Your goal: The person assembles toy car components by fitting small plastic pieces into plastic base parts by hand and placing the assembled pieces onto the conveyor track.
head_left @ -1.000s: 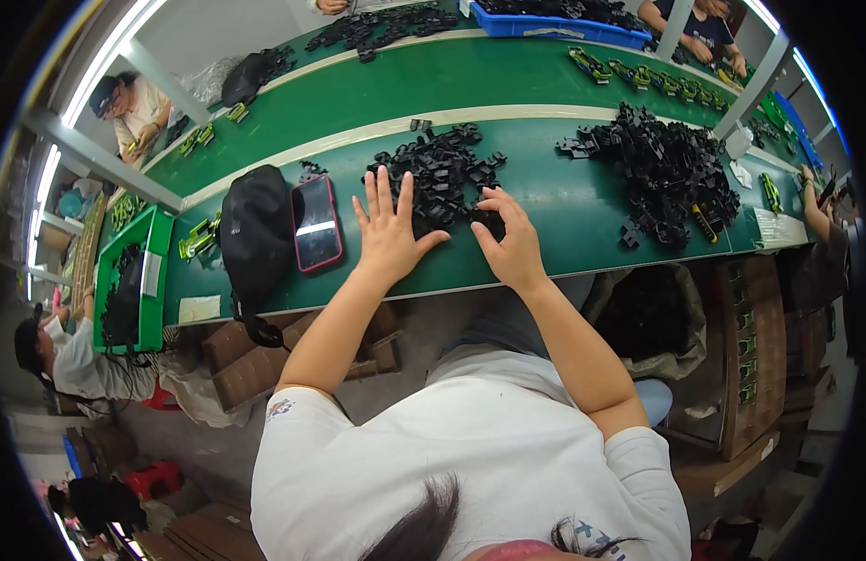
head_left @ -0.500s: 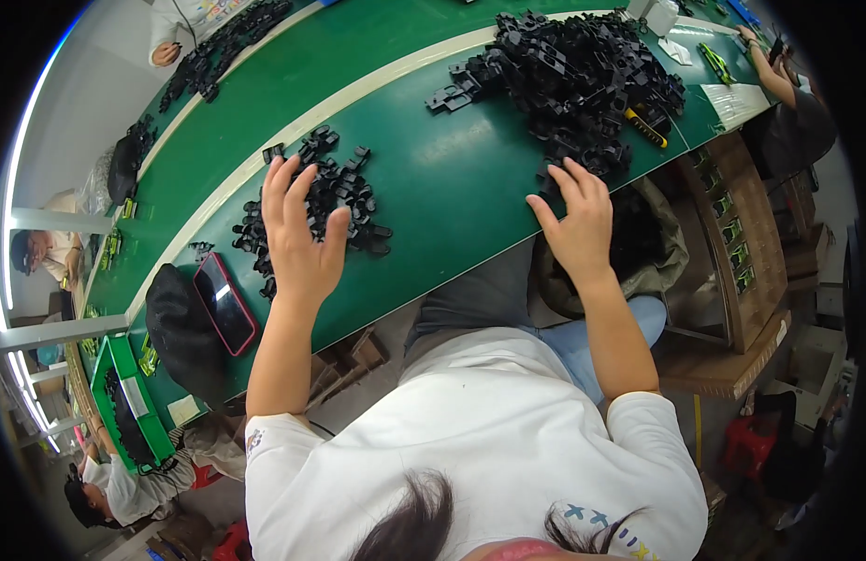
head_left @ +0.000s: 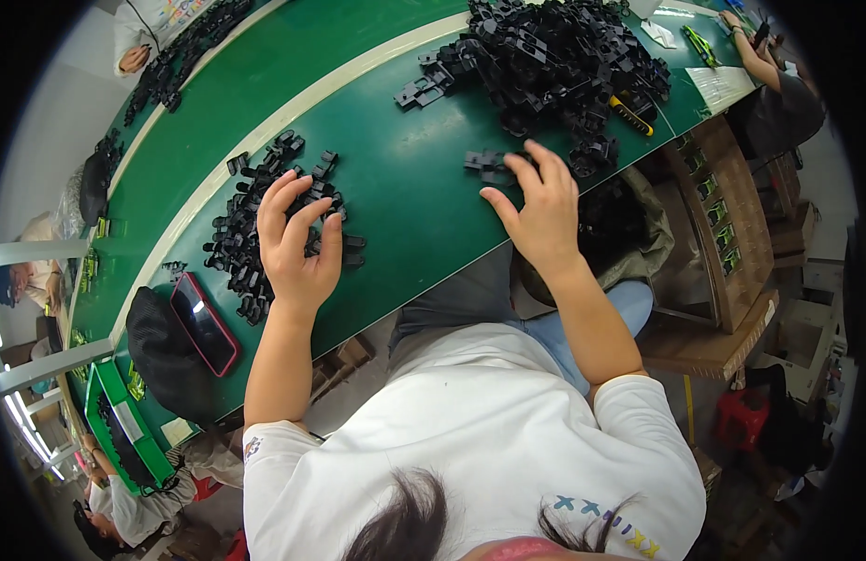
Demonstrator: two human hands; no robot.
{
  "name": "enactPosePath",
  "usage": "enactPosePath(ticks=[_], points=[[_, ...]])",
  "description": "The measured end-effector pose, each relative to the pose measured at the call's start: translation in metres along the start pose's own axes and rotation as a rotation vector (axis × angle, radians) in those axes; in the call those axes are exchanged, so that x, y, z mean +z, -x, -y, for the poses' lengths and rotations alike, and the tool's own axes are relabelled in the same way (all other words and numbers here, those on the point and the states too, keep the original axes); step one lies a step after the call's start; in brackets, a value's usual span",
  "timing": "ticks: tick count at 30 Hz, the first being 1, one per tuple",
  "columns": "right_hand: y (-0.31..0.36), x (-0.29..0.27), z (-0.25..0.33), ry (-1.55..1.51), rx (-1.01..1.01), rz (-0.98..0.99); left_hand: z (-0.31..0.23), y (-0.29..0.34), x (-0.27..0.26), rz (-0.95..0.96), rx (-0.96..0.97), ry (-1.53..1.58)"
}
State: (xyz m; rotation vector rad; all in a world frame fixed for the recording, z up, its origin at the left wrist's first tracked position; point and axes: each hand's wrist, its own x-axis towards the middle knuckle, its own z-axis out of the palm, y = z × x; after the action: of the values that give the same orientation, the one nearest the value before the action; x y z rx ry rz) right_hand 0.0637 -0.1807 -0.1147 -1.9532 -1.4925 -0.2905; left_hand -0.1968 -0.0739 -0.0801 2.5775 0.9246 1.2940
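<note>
My left hand [head_left: 297,251] is over the right side of a loose heap of small black plastic parts [head_left: 238,224], its fingers bent and apart. A few parts show between its thumb and index finger, and I cannot tell whether the fingertips touch them. My right hand [head_left: 545,213] is open near the table edge, thumb spread away from the fingers. At its fingertips a few small black parts [head_left: 487,165] lie on the green table, partly hidden and slightly blurred. Beyond that hand is a much larger pile of black plastic parts [head_left: 555,65].
A yellow-and-black handled tool [head_left: 631,116] lies beside the large pile. At left are a red-cased phone [head_left: 206,323], a black cloth bag [head_left: 166,351] and a green tray [head_left: 129,421]. An open sack [head_left: 639,224] hangs below the table edge. Other people work around the table.
My right hand has moved left from the large pile's edge, and small black parts now show at its fingertips. My left hand's fingers have bent lower over the heap. The whole view has shifted slightly.
</note>
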Motion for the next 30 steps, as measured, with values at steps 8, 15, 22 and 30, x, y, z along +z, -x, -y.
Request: enactPosePath(ticks=[8, 15, 22, 30], points=[[-0.007, 0.008, 0.030, -0.889, 0.199, 0.213, -0.001, 0.000, -0.003, -0.047, -0.035, 0.201], [-0.037, 0.034, 0.125, -1.619, 0.139, 0.410, 0.006, 0.004, -0.009, 0.177, -0.818, 1.463], [-0.078, 0.055, 0.137, -1.070, -0.247, 0.207, 0.043, 0.001, -0.034, -0.279, -0.818, 1.368], [-0.089, 0.103, 0.098, -0.381, -0.596, 0.334, 0.040, -0.004, -0.020, -0.366, -0.910, 0.976]])
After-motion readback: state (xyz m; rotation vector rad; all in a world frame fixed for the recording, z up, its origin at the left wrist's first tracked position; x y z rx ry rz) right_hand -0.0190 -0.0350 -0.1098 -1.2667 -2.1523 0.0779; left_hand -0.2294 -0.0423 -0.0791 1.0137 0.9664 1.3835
